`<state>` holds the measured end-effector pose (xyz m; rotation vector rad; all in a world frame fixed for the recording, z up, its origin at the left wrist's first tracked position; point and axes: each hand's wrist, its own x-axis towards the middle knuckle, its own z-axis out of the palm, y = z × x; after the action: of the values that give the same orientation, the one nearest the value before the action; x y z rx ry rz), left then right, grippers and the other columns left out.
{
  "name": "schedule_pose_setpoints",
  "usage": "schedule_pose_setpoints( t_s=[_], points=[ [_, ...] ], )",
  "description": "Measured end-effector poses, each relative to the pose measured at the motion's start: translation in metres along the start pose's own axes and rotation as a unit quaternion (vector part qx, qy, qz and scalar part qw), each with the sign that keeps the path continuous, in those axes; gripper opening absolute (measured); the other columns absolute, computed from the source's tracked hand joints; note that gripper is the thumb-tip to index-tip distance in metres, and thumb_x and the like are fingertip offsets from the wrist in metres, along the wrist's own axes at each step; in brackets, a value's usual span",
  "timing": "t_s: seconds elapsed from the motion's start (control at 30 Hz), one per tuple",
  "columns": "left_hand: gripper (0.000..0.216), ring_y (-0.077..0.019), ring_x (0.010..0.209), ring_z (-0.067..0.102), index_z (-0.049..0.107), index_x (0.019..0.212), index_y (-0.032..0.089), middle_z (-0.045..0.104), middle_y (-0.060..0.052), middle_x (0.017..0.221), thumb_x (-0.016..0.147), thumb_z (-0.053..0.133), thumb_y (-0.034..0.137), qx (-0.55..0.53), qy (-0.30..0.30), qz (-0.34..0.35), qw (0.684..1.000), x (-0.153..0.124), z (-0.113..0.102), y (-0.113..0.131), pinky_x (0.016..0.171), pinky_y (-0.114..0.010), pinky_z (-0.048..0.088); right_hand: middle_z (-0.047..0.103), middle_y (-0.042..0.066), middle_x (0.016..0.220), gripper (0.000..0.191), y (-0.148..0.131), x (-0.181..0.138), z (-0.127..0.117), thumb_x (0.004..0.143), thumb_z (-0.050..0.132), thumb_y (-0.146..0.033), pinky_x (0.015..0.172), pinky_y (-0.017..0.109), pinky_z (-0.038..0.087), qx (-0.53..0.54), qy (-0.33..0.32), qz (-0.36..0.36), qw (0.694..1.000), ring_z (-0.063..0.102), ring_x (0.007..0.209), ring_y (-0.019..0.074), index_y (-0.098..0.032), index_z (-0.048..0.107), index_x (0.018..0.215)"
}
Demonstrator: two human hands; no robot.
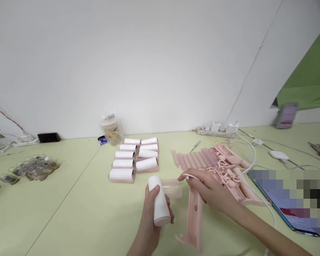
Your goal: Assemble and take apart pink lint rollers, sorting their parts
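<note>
My left hand (149, 209) is wrapped round a white cylinder (161, 206), tilted with its flat end toward me. To its right, my right hand (208, 186) grips the top end of a long pink plastic holder (194, 213), which has a small round hole and is slightly smeared by motion. Behind both hands lies a translucent pale pink tube (173, 188). Beyond my left hand, several white rolls (122, 174) rest in pink trays in two columns. A row of translucent pink tubes (194, 160) and a pile of pink plastic parts (229, 174) lie beyond my right hand.
A phone (282, 209) lies at the right, with a white cable (273, 213) running beside it. A power strip (216, 131) and a bagged container (111, 129) stand by the wall. Small clear glass-like items (34, 167) are at the left; a screwdriver (196, 145) lies behind the tubes.
</note>
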<state>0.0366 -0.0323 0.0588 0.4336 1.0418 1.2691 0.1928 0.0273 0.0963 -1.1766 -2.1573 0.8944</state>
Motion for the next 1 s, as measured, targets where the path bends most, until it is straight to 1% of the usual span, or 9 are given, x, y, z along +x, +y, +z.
schedule_pose_setpoints(
  t_s=[0.1, 0.17, 0.23, 0.33, 0.4, 0.5, 0.57, 0.83, 1.0],
  points=[
    [0.032, -0.0101, 0.044, 0.049, 0.044, 0.079, 0.018, 0.051, 0.002, 0.059, 0.074, 0.051, 0.049, -0.068, 0.015, -0.049, 0.996, 0.001, 0.005, -0.008, 0.045, -0.022, 0.041, 0.047, -0.004, 0.062, 0.028, -0.009, 0.002, 0.010, 0.081, 0.029, -0.016, 0.053, 0.024, 0.035, -0.004, -0.002, 0.026, 1.000, 0.047, 0.056, 0.0140, -0.024, 0.052, 0.095],
    [0.034, -0.0106, 0.047, 0.050, 0.046, 0.071, 0.016, 0.051, 0.001, 0.056, 0.073, 0.052, 0.050, -0.082, 0.015, -0.086, 0.993, 0.001, 0.006, -0.015, 0.047, -0.022, 0.041, 0.042, -0.005, 0.059, 0.028, -0.013, 0.004, 0.015, 0.079, 0.030, -0.015, 0.049, 0.023, 0.032, -0.024, 0.011, 0.032, 0.999, 0.044, 0.051, 0.0134, -0.024, 0.047, 0.099],
    [0.035, -0.0114, 0.049, 0.052, 0.046, 0.067, 0.016, 0.051, 0.000, 0.055, 0.072, 0.053, 0.050, -0.084, 0.001, -0.096, 0.992, -0.001, 0.006, -0.019, 0.048, -0.022, 0.041, 0.040, -0.006, 0.058, 0.026, -0.015, 0.006, 0.017, 0.078, 0.031, -0.015, 0.048, 0.023, 0.030, -0.042, 0.024, 0.035, 0.998, 0.043, 0.050, 0.0130, -0.024, 0.045, 0.099],
    [0.032, -0.0143, 0.054, 0.056, 0.047, 0.072, 0.016, 0.053, 0.000, 0.058, 0.073, 0.052, 0.047, -0.072, -0.033, -0.083, 0.993, -0.005, 0.006, -0.019, 0.051, -0.024, 0.043, 0.040, -0.006, 0.057, 0.024, -0.015, 0.008, 0.017, 0.078, 0.031, -0.014, 0.046, 0.022, 0.027, -0.056, 0.022, 0.047, 0.997, 0.042, 0.048, 0.0127, -0.024, 0.043, 0.096],
    [0.032, -0.0179, 0.058, 0.059, 0.048, 0.084, 0.016, 0.055, -0.001, 0.061, 0.074, 0.051, 0.047, -0.058, -0.048, -0.095, 0.993, -0.009, 0.006, -0.016, 0.052, -0.027, 0.045, 0.041, -0.007, 0.057, 0.022, -0.014, 0.008, 0.018, 0.078, 0.030, -0.014, 0.046, 0.022, 0.026, -0.064, 0.015, 0.054, 0.996, 0.042, 0.048, 0.0128, -0.024, 0.041, 0.094],
    [0.042, -0.0220, 0.060, 0.062, 0.040, 0.106, 0.020, 0.056, -0.001, 0.066, 0.075, 0.049, 0.048, -0.045, -0.049, -0.119, 0.991, -0.014, 0.009, -0.013, 0.050, -0.032, 0.047, 0.041, -0.007, 0.054, 0.022, -0.014, 0.008, 0.019, 0.076, 0.031, -0.013, 0.046, 0.022, 0.023, -0.088, 0.007, 0.050, 0.995, 0.042, 0.046, 0.0132, -0.024, 0.039, 0.094],
    [0.047, -0.0229, 0.062, 0.063, 0.036, 0.111, 0.022, 0.056, 0.000, 0.069, 0.075, 0.048, 0.050, -0.042, -0.049, -0.120, 0.991, -0.015, 0.010, -0.012, 0.050, -0.034, 0.049, 0.042, -0.007, 0.053, 0.022, -0.015, 0.007, 0.021, 0.075, 0.031, -0.012, 0.046, 0.023, 0.021, -0.104, 0.007, 0.043, 0.994, 0.041, 0.044, 0.0131, -0.023, 0.038, 0.093],
    [0.039, -0.0232, 0.067, 0.063, 0.041, 0.103, 0.020, 0.056, -0.002, 0.075, 0.077, 0.048, 0.048, -0.020, -0.079, -0.130, 0.988, -0.018, 0.006, -0.010, 0.052, -0.034, 0.051, 0.045, -0.007, 0.054, 0.020, -0.017, 0.005, 0.021, 0.076, 0.030, -0.011, 0.046, 0.023, 0.020, -0.125, -0.005, 0.033, 0.992, 0.042, 0.045, 0.0130, -0.023, 0.037, 0.091],
    [0.038, -0.0226, 0.065, 0.063, 0.046, 0.095, 0.016, 0.056, -0.003, 0.069, 0.076, 0.046, 0.049, -0.019, -0.076, -0.145, 0.986, -0.020, 0.006, -0.008, 0.052, -0.033, 0.051, 0.043, -0.007, 0.053, 0.018, -0.018, 0.003, 0.019, 0.076, 0.030, -0.011, 0.046, 0.023, 0.019, -0.127, -0.003, 0.021, 0.992, 0.041, 0.044, 0.0129, -0.023, 0.037, 0.088]
  ],
)
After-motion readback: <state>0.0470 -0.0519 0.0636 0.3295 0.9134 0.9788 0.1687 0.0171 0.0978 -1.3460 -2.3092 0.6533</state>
